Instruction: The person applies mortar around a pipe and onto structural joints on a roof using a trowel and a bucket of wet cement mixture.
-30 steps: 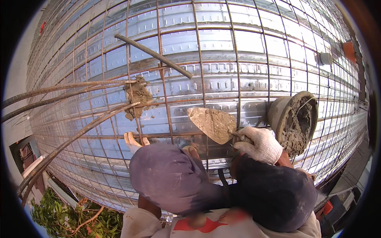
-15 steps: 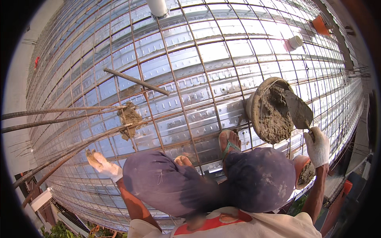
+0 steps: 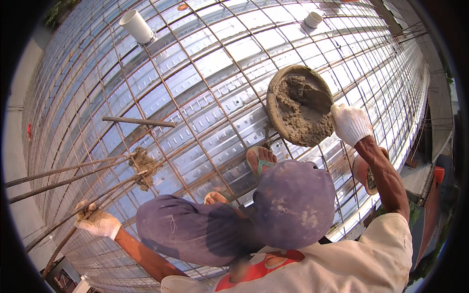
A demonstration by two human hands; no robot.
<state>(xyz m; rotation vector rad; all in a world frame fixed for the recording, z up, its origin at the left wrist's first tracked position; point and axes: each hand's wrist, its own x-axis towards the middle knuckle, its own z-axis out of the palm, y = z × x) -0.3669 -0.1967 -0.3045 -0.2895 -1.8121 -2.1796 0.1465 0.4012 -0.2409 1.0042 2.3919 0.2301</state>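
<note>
My right hand (image 3: 351,124), in a white knit glove, is closed round the handle of a trowel (image 3: 318,101). The trowel's mud-coated blade is sunk in the wet mortar (image 3: 295,117) filling a round bucket (image 3: 271,108); the glove hides the handle. At lower left, my gloved left hand (image 3: 97,222) has its fingers wrapped round one of several upright steel bars (image 3: 113,191). A clump of mortar (image 3: 145,166) sits around the feet of these bars, on the steel mesh.
Rebar mesh (image 3: 205,85) covers ridged metal decking. A loose rod (image 3: 139,121) lies across it. White pipe stubs (image 3: 138,28) (image 3: 313,20) stand up farther off. Behind my right forearm is a smaller bucket (image 3: 362,172) with mortar. My sandalled foot (image 3: 260,158) rests on the decking.
My left hand, open and low before, has risen to the bars and closed on one. My right hand has pushed the trowel into the bucket's mortar. The view has turned.
</note>
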